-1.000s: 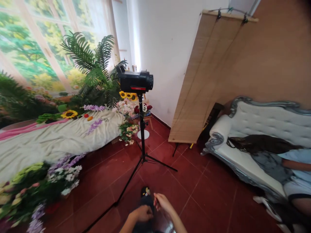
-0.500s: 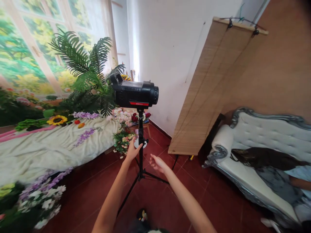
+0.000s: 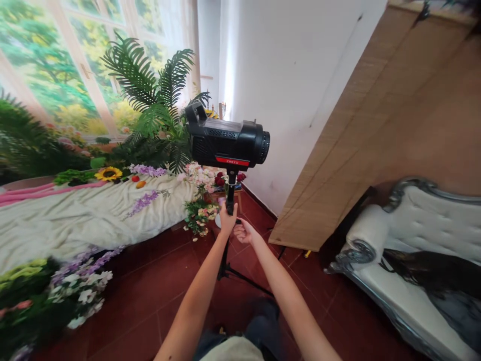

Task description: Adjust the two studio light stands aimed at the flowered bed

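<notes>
A black studio light [image 3: 225,143] with a red label sits on top of a black light stand [image 3: 231,190]. Its lens end points right. My left hand [image 3: 227,219] is wrapped round the stand's upright, below the lamp. Just right of the upright, my right hand [image 3: 244,231] has its fingers closed on a small dark tightening knob [image 3: 238,221] at the stand's collar. The stand's legs are spread on the red tiled floor, partly hidden behind my forearms.
Left is a low bed draped in cream cloth [image 3: 158,220], with flowers and a palm plant [image 3: 150,95] around it. A bamboo blind [image 3: 330,165] hangs slantwise at right, beside a tufted white sofa [image 3: 424,215]. Dark clothing [image 3: 432,276] lies on the sofa.
My left hand has closed round the upright. My right hand has come in from the right and up to the knob. The view has shifted, and the lamp appears further right and slightly larger.
</notes>
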